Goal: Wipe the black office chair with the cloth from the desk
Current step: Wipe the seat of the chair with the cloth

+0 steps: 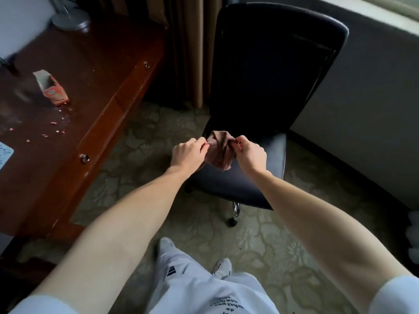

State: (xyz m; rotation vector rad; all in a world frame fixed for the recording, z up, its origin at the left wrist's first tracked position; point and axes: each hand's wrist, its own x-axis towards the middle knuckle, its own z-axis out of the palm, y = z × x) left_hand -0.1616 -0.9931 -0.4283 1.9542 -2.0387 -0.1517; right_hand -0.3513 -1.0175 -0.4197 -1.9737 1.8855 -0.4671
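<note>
The black office chair [269, 71] stands in front of me, its tall backrest facing me and its dark seat [272, 159] below. A small brown cloth [221, 152] hangs over the seat's left part, held up between both hands. My left hand [188, 152] pinches the cloth's upper left edge. My right hand [250, 152] pinches its upper right edge. The cloth's lower end droops just above or onto the seat; contact is unclear.
A dark wooden desk [95, 91] with drawer knobs runs along the left, carrying a torn orange carton [53, 89], scattered crumbs and a lamp base [70, 19]. Curtains hang behind. A grey sofa [371, 91] is at the right. Patterned carpet [260, 241] lies underfoot.
</note>
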